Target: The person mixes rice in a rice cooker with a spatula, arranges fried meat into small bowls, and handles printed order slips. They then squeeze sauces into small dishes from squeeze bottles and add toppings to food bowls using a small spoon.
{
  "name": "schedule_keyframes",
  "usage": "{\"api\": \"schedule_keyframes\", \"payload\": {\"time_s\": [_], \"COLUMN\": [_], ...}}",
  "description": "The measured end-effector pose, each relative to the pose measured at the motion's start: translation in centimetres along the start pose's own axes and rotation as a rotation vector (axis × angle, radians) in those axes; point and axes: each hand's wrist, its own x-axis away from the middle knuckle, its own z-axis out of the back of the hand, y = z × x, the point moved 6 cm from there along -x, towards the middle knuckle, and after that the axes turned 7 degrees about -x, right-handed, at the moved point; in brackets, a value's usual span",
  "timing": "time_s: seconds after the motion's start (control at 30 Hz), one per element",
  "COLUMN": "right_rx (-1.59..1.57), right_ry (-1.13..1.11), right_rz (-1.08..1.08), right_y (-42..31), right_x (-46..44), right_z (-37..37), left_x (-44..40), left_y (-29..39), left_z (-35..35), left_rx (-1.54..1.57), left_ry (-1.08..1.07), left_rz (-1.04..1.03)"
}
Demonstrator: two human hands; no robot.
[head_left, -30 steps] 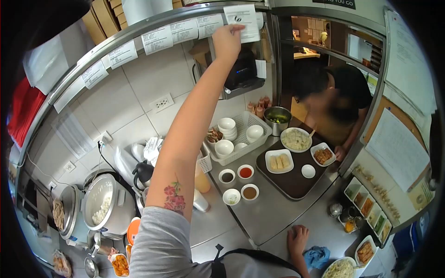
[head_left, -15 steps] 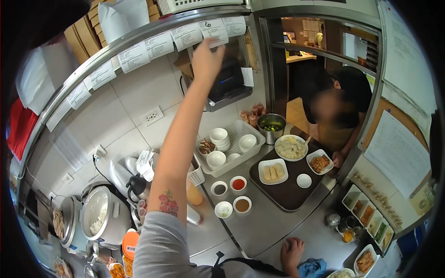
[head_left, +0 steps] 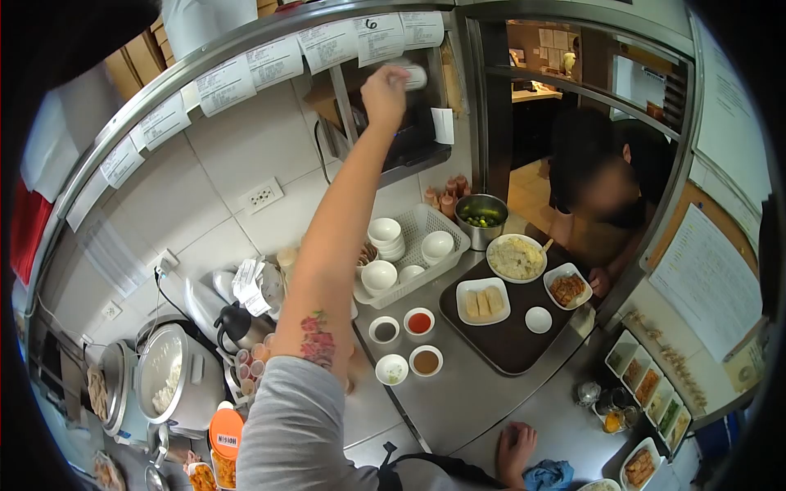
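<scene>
My left hand (head_left: 384, 98) is raised at the order rail, fingers pinched at a small blurred white slip (head_left: 415, 78), below a printed ticket marked 6 (head_left: 380, 39). More tickets (head_left: 275, 62) hang along the rail. My right hand (head_left: 516, 449) rests on the steel counter (head_left: 491, 409), its fingers loosely curled and empty, beside a crumpled blue cloth (head_left: 548, 475). A dark tray (head_left: 512, 350) in the middle holds a dish of pale rolls (head_left: 483, 302), a bowl of rice (head_left: 517, 258), a dish of reddish-brown food (head_left: 566, 288) and a small white dish (head_left: 538, 320).
A person (head_left: 606, 180) leans in at the pass window. Beside the tray are sauce bowls (head_left: 426, 360), a basket of white bowls (head_left: 413, 282) and a metal pot (head_left: 481, 236). A rice cooker (head_left: 196, 368) stands left. At right are a garnish container (head_left: 651, 385) and another food dish (head_left: 640, 466).
My left hand has come down from the ticket marked 6, which now hangs on the rail, and the small white slip now shows at my fingertips. My right hand stays on the counter.
</scene>
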Motion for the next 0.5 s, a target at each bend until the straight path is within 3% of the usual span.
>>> {"api": "schedule_keyframes", "payload": {"time_s": [0.1, 0.2, 0.23, 0.3, 0.37, 0.43, 0.47, 0.5], "right_rx": [-0.464, -0.872, -0.859, -0.977, -1.240, -1.703, -1.861, -1.920], "right_ry": [0.062, -0.039, -0.126, -0.322, -0.567, -0.981, -1.124, -0.927], "right_rz": [-0.250, -0.189, -0.030, 0.061, 0.027, -0.153, -0.258, -0.468], "right_y": [1.9, -5.3, -10.6, -19.1, -25.8, -30.9, -33.9, -34.4], "right_x": [-0.9, -6.7, -9.5, -12.9, -14.9, -15.2, -14.8, -15.0], "right_z": [-1.3, -1.3, 0.2, 1.6, 1.4, -0.7, -1.0, -2.4], "left_x": [6.2, 12.4, 14.3, 17.6, 20.2, 23.4, 24.7, 26.1], "left_y": [6.0, 7.0, 7.4, 8.6, 9.9, 10.0, 11.2, 12.3], "left_z": [3.9, 6.9, 8.2, 11.4, 14.8, 17.4, 19.3, 21.5], "left_rx": [-0.034, 0.472, 0.547, 0.575, 0.480, 0.411, 0.324, 0.222], "left_ry": [-0.083, -0.257, -0.320, -0.443, -0.560, -0.769, -0.865, -0.954], "left_rz": [-0.240, -0.168, -0.118, -0.040, 0.006, 0.035, -0.177, -0.383]}}
